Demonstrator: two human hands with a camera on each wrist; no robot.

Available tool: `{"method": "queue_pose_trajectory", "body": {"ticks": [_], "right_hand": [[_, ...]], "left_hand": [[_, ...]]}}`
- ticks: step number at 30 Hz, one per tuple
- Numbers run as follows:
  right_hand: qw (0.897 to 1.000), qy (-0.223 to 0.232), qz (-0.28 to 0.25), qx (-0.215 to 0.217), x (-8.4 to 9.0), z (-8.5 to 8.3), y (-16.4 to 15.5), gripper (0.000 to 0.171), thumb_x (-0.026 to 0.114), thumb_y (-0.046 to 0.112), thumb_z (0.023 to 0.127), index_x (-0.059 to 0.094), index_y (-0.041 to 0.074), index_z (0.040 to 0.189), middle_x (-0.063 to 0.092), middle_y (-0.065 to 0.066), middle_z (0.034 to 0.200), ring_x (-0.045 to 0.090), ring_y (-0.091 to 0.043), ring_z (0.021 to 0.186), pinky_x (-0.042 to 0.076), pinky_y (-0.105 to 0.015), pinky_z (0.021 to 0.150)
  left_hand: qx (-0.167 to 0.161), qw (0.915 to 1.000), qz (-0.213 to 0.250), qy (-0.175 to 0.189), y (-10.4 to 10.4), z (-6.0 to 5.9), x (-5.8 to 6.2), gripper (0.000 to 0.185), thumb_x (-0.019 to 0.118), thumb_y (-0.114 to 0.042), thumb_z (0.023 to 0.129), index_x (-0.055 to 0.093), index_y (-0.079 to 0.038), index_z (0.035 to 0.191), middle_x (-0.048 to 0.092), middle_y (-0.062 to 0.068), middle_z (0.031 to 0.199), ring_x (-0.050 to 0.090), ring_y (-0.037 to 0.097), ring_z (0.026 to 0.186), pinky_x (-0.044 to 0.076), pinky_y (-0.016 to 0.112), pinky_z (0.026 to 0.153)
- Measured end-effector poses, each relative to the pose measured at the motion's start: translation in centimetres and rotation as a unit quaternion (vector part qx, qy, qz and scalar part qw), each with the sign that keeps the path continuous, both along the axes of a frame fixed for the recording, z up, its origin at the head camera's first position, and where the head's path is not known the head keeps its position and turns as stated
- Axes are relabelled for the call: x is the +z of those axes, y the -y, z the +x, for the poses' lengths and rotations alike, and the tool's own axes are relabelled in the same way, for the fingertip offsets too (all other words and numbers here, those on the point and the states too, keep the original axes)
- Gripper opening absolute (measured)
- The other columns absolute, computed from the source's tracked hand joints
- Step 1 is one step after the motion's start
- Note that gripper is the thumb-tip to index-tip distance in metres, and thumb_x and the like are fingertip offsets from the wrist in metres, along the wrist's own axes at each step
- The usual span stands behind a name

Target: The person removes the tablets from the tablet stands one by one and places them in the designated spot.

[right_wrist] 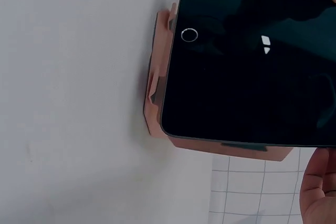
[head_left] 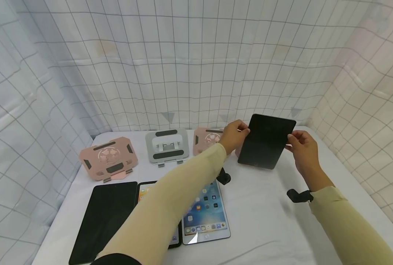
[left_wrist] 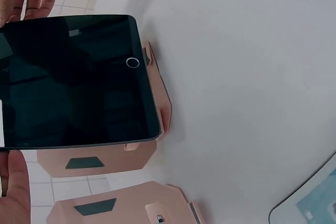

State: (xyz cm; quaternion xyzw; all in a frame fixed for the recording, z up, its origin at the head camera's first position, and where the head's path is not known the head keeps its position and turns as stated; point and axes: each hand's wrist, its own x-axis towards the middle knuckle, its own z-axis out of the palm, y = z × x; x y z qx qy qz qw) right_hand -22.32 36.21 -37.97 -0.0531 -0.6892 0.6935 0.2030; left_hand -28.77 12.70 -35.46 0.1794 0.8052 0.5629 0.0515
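A black-screened tablet with a round home button stands tilted at the table's back right, held by both hands. My left hand pinches its left edge near the top. On the opposite edge, my right hand grips with thumb and fingers. Behind the tablet is a pink folding stand, mostly hidden; its front clips lie close along the tablet's bottom edge in the right wrist view. Whether the tablet rests in those clips I cannot tell.
Left along the back stand another pink stand, a grey stand and a pink stand. In front lie a black tablet, a lit tablet partly under my left sleeve, and a white tablet. Gridded cloth surrounds the table.
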Motion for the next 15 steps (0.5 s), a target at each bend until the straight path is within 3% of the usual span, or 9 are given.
{"method": "queue_pose_trajectory", "body": {"ticks": [8,15], "right_hand": [[0.999,0.000,0.013,0.036,0.4,1.0,0.9,0.012,0.063,0.011,0.098,0.057,0.006,0.106,0.055,-0.006,0.097,0.060,-0.015,0.085,0.055,-0.019,0.074],[0.996,0.020,0.066,0.048,0.3,1.8,1.1,0.016,0.062,0.016,0.099,0.056,0.006,0.110,0.054,-0.008,0.099,0.057,-0.016,0.088,0.054,-0.017,0.074]], "left_hand": [[-0.013,0.9984,0.046,0.029,1.9,1.2,-0.8,0.009,0.061,-0.021,0.101,0.062,-0.012,0.103,0.061,0.000,0.099,0.061,0.016,0.086,0.053,0.025,0.074],[0.000,0.9918,0.093,0.088,2.6,2.4,-1.4,0.007,0.063,-0.017,0.099,0.062,-0.011,0.100,0.062,0.004,0.094,0.063,0.028,0.091,0.054,0.029,0.076]]}}
